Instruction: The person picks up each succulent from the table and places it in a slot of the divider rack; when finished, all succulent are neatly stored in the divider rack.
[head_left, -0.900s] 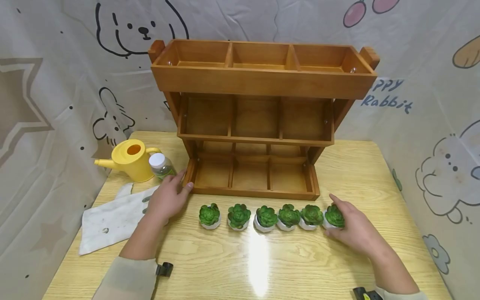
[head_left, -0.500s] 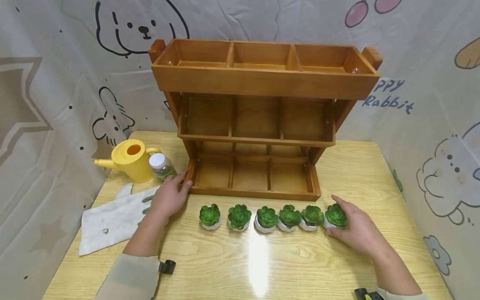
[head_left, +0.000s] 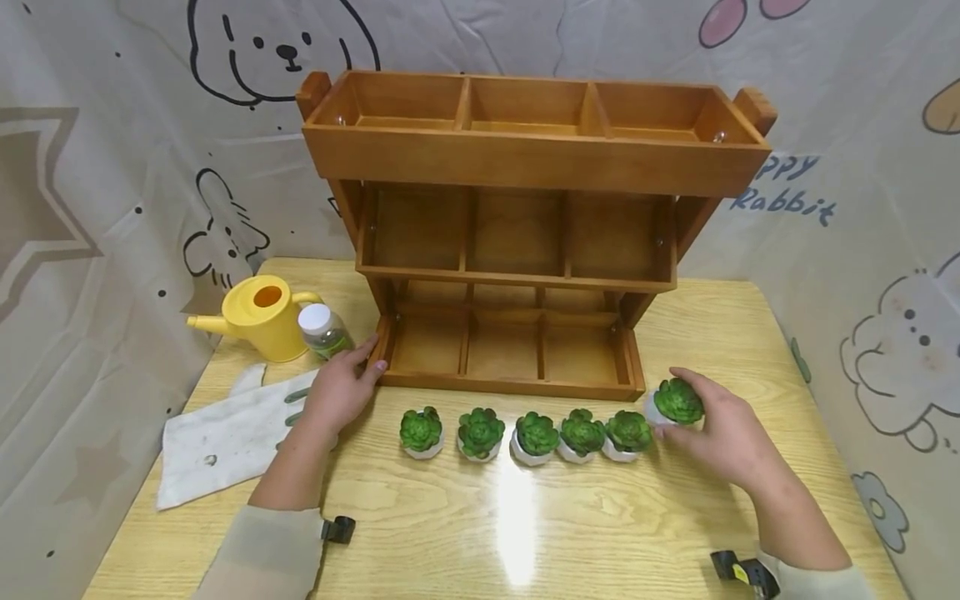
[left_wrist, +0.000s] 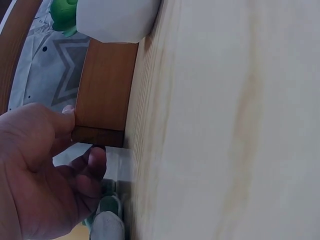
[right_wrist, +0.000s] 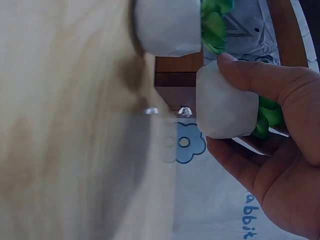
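My right hand (head_left: 723,437) holds a small potted succulent (head_left: 675,402) by its white pot, thumb on one side and fingers on the other. In the right wrist view the white pot (right_wrist: 227,102) hangs clear of the table, its green leaves toward the palm. My left hand (head_left: 345,387) grips the front left corner of a three-tier wooden plant stand (head_left: 510,387), the thumb at its front. Curled fingers (left_wrist: 95,162) lie around that corner in the left wrist view. Several more potted succulents (head_left: 536,437) stand in a row before the stand, whose visible compartments hold nothing.
Left of the stand are a yellow watering can (head_left: 262,321) and a clear bottle with a white cap (head_left: 324,331). White gloves (head_left: 225,437) lie at the table's left edge. A printed cloth (head_left: 825,125) hangs behind and at both sides.
My right hand has lifted the rightmost succulent off the table and moved it slightly away from the row, toward the stand. The left hand has stayed at the stand's corner.
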